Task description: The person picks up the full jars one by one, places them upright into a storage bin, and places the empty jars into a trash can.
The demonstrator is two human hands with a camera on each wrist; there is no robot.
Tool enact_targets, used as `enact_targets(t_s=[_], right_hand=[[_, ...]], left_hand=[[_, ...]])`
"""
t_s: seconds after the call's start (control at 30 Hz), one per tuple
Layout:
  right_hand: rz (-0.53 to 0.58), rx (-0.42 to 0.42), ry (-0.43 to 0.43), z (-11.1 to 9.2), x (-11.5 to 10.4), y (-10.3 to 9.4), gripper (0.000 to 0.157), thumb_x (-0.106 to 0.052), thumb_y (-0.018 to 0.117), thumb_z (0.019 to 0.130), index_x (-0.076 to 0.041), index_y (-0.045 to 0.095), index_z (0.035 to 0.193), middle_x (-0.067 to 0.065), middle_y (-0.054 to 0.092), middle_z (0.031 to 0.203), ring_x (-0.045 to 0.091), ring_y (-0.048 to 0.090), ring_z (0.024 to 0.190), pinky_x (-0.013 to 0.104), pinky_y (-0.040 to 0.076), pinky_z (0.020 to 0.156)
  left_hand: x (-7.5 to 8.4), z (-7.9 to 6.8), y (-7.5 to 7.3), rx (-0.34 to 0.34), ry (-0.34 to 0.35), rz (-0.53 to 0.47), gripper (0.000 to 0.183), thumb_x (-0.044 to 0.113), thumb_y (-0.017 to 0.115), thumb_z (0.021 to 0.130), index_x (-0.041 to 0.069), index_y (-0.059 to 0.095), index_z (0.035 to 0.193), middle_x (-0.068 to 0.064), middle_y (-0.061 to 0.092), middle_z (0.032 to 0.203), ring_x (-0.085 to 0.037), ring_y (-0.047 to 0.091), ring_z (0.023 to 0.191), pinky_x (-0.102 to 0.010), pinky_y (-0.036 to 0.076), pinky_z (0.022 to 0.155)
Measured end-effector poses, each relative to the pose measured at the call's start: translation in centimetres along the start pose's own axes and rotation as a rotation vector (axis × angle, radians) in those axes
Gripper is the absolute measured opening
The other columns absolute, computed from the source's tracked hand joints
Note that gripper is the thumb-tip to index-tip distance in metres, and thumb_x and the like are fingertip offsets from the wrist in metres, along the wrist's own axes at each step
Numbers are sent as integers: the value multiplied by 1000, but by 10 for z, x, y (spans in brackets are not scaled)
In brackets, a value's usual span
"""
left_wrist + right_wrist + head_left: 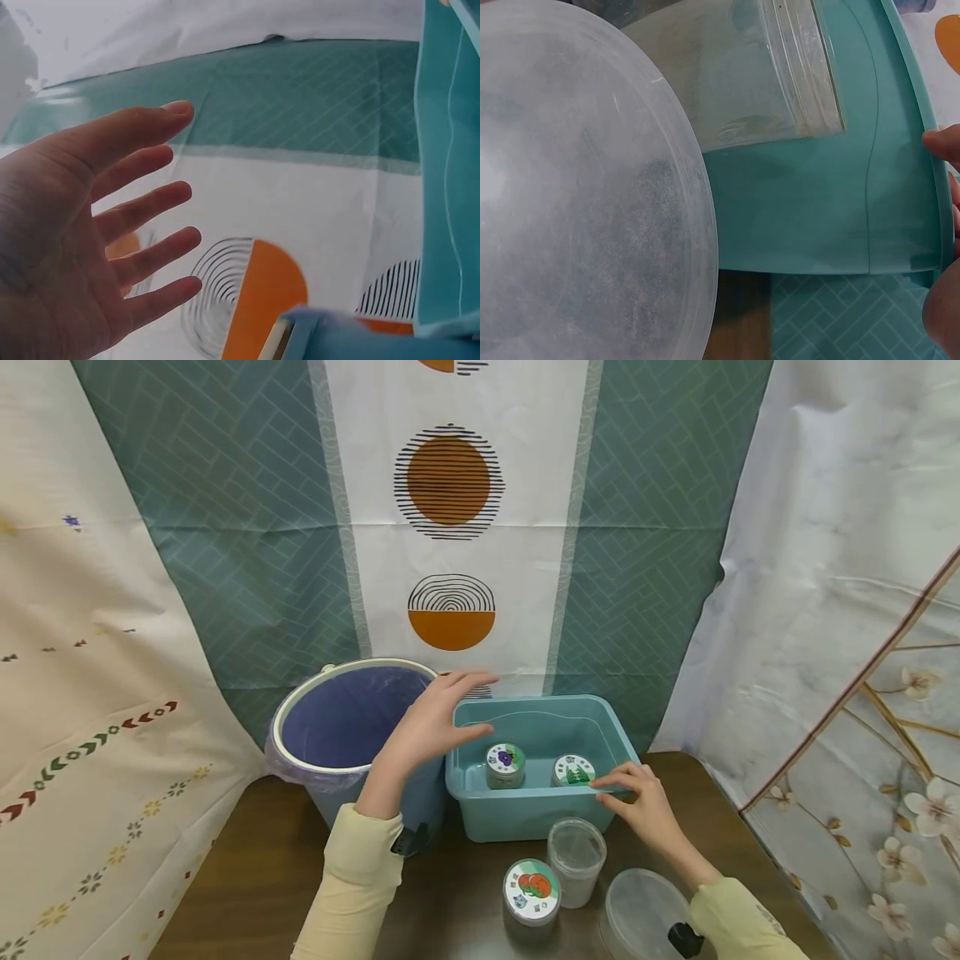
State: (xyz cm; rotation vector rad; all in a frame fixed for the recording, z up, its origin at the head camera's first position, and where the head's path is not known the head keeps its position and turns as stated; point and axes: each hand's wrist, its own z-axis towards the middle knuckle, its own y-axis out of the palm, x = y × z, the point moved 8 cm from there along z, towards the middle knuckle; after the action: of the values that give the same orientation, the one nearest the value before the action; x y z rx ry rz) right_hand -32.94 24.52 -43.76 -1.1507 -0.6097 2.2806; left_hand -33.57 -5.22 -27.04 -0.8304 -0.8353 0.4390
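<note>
The left hand hung by the blue-green tub, its grip spread wide; the right hand pinched the near rim, maybe to steady it on the worktop; two jars sat inside.

The head camera is looking forward and down over the worktop. The left wrist's is facing the cloth sideways, past nearby fingers; the right wrist's is peering closely past a clear jar at the teal tub, which all three are sharing.
</note>
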Motion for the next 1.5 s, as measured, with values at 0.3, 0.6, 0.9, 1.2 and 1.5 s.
enact_targets(t_s=[0.3, 0.6, 0.9, 1.2, 1.5], right_hand=[[-1, 9, 0, 0, 3, 1, 25, -7, 82, 77, -22, 78, 97, -9, 64, 94, 3, 43, 90, 34, 30, 81], [11, 15, -9, 0, 1, 1, 24, -6, 82, 76, -18, 78, 97, -6, 64, 94, 3, 43, 91, 39, 29, 83], [20, 19, -7, 0, 2, 1, 26, -4, 82, 76, -21, 78, 96, -6, 63, 94, 3, 42, 91, 40, 27, 82], [25, 28, -10, 0, 1, 0, 26, -4, 82, 76, -20, 78, 95, -5, 64, 94, 9, 43, 88, 38, 27, 81], [19, 32, -17, 0, 2, 1, 26, -4, 82, 76, -21, 78, 95, -6, 64, 94, 8, 43, 88, 36, 28, 81]], left_hand=[[-14, -43, -28, 132, -28, 27, 61, 25, 80, 83, 25, 55, 139, 0, 55, 140, -26, 48, 131, -51, 43, 107], [-31, -84, -40, 197, 20, 51, 56, 20, 81, 82, 23, 59, 134, 2, 59, 135, -23, 51, 129, -48, 45, 106], [-51, -123, -59, 522, 119, 24, 40, -1, 81, 76, 15, 72, 112, -2, 72, 105, -10, 61, 99, -10, 44, 88], [-81, -156, -65, 618, 52, 62, 37, -5, 80, 74, 13, 74, 106, -6, 72, 102, -9, 59, 102, -9, 34, 100], [-100, -178, -69, 704, 69, 63, 35, -7, 83, 67, 11, 77, 96, -6, 69, 93, -5, 51, 98, -13, 34, 88]])
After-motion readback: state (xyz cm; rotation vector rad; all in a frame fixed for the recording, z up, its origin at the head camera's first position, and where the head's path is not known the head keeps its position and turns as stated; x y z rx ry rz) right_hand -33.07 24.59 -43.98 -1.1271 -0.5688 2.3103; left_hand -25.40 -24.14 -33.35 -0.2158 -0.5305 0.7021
